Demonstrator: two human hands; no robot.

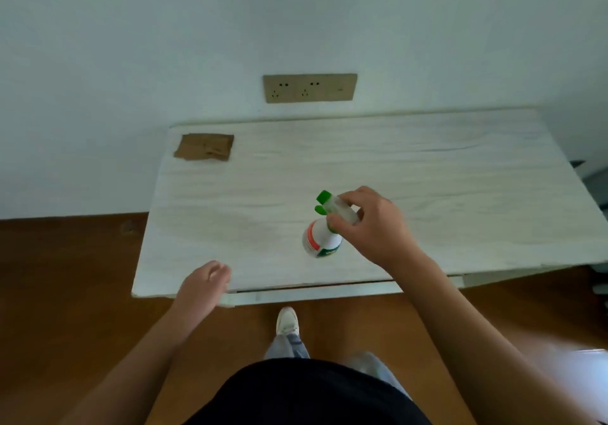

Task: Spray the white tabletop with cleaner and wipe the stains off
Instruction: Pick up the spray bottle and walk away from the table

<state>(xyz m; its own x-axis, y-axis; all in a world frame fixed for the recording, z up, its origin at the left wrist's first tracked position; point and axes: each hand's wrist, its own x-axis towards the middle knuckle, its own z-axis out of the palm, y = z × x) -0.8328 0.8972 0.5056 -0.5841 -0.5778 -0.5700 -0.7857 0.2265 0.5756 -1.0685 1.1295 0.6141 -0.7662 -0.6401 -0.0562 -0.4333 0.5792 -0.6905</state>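
Observation:
A white spray bottle (320, 239) with a green nozzle and a red-and-green label is over the middle front of the white tabletop (411, 174). My right hand (375, 224) grips its spray head from the right, nozzle pointing left and away. My left hand (205, 285) hovers at the table's front left edge, fingers loosely curled and holding nothing. A folded brown cloth (204, 147) lies flat at the table's back left corner. A faint darker patch shows on the tabletop left of the bottle.
The table stands against a pale wall with a beige socket panel (309, 88) just above its back edge. A brown wooden floor (65, 276) surrounds it. My shoe (287, 321) is on the floor under the table's front edge.

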